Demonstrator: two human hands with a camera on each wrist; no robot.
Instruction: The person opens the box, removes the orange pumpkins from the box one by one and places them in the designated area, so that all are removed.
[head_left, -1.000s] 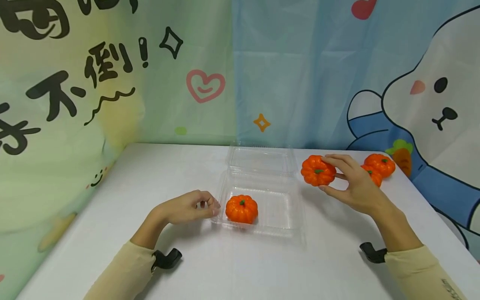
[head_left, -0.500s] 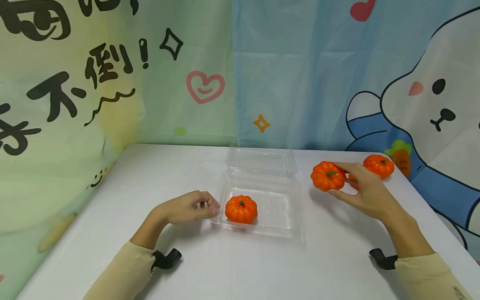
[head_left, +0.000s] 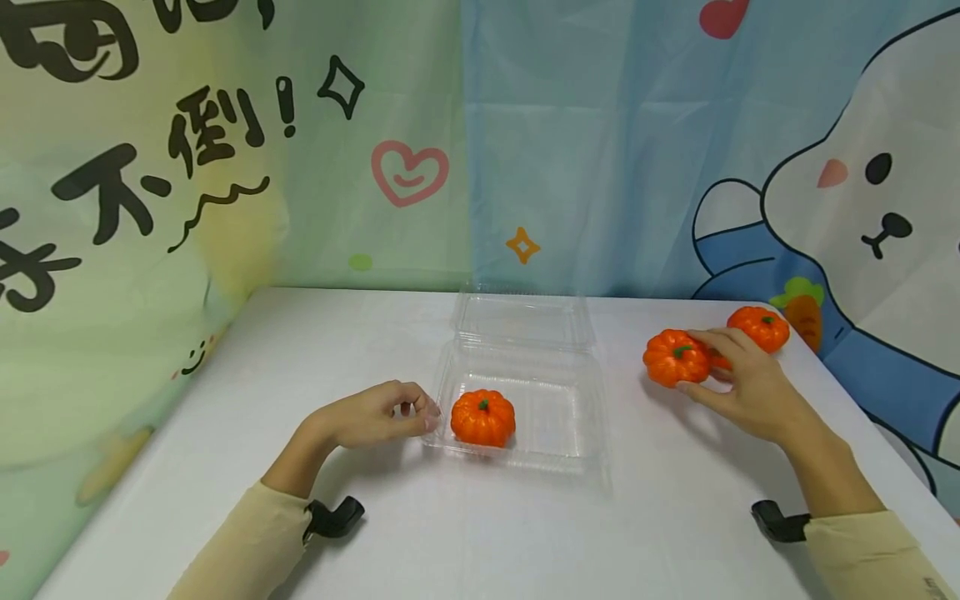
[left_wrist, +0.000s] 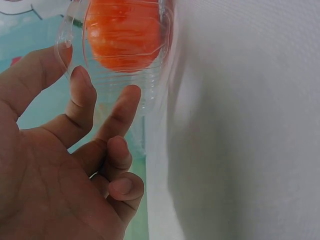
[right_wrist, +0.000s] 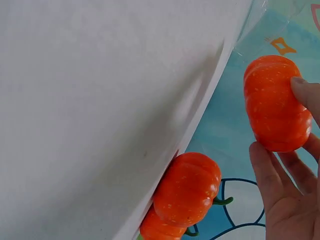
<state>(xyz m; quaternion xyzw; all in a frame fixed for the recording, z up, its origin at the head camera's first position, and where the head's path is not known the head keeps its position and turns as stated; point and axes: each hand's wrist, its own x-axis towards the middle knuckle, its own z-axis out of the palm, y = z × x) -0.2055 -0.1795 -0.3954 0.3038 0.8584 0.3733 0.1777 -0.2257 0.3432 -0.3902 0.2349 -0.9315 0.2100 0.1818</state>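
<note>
A clear plastic clamshell container [head_left: 577, 400] lies open mid-table with one orange pumpkin [head_left: 483, 417] in its front left part. My left hand [head_left: 429, 417] pinches the container's left rim beside that pumpkin; the left wrist view shows my left hand [left_wrist: 70, 64] with thumb and forefinger at the rim of the container [left_wrist: 150, 90], and the pumpkin [left_wrist: 122, 35] just behind it. My right hand [head_left: 688, 361] grips a second pumpkin [head_left: 671, 357] low over the table, right of the container. In the right wrist view that held pumpkin [right_wrist: 275, 105] sits between thumb and fingers of my right hand [right_wrist: 282, 122].
A third pumpkin [head_left: 759, 327] rests near the table's back right corner, and another [head_left: 720, 360] is mostly hidden behind my right hand. The container's lid [head_left: 521, 318] lies flat behind the tray. Cartoon cloth backdrops hang behind and to the left. The white table [head_left: 480, 533] ends close on the right.
My right hand has carried its pumpkin to the right and down, away from the container and toward the other pumpkins. The left hand and the container have not moved.
</note>
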